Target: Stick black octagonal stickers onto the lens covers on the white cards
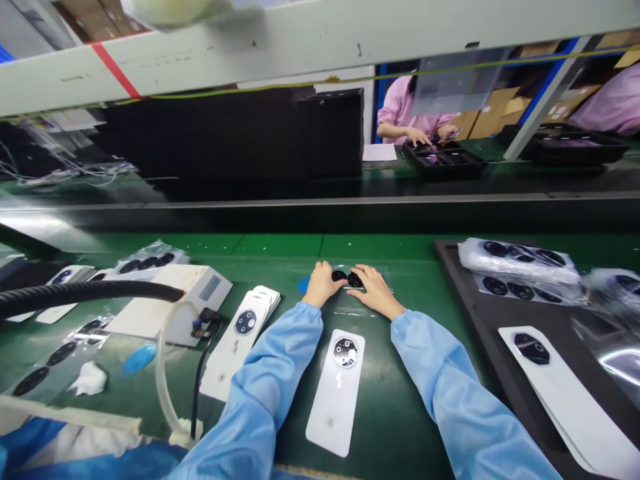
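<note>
A clear film strip with round black discs (339,275) lies on the green table, beyond a white phone back panel (334,400) with a round camera area. My left hand (323,285) has its fingers pressed together at the strip's left part, by one disc. With thumb and fingers around another black disc (355,280), my right hand (374,291) holds the strip from the right. A stack of white panels (240,340) is left of my left sleeve.
A white box (173,300), a black hose (90,295) and a clear tube (163,373) stand at left. On the right, a dark tray (470,313) holds bagged discs (520,267) and white panels (575,407). Across the bench, a person (400,110) handles a black tray.
</note>
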Available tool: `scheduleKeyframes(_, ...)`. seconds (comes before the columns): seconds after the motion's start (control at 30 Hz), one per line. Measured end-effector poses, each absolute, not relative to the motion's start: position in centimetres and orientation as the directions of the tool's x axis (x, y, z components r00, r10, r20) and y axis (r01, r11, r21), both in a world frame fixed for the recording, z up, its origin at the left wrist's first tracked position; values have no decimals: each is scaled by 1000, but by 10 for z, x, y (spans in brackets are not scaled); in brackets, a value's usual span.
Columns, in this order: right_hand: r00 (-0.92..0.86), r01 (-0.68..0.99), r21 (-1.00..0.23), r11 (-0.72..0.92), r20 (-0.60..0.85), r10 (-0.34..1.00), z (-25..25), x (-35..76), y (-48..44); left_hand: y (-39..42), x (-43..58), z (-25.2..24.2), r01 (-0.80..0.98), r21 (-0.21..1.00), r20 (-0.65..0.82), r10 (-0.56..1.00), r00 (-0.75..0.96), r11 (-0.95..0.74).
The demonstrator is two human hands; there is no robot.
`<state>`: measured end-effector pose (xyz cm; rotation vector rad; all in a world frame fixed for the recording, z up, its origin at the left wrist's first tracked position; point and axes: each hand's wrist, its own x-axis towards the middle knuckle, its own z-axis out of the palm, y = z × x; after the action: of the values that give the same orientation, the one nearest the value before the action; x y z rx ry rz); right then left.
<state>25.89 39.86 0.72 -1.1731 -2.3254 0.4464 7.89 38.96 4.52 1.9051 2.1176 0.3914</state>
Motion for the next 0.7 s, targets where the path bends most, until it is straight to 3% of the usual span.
scheduleKeyframes(0.17,-514,652,-488,580,277,812,8,259,398,397,78,54,937,333,-77,994,-81,102)
scheduleKeyframes(0.7,-514,638,-501,585,289,808,13,259,396,364,119,75,990,124,-52,996,71,-64)
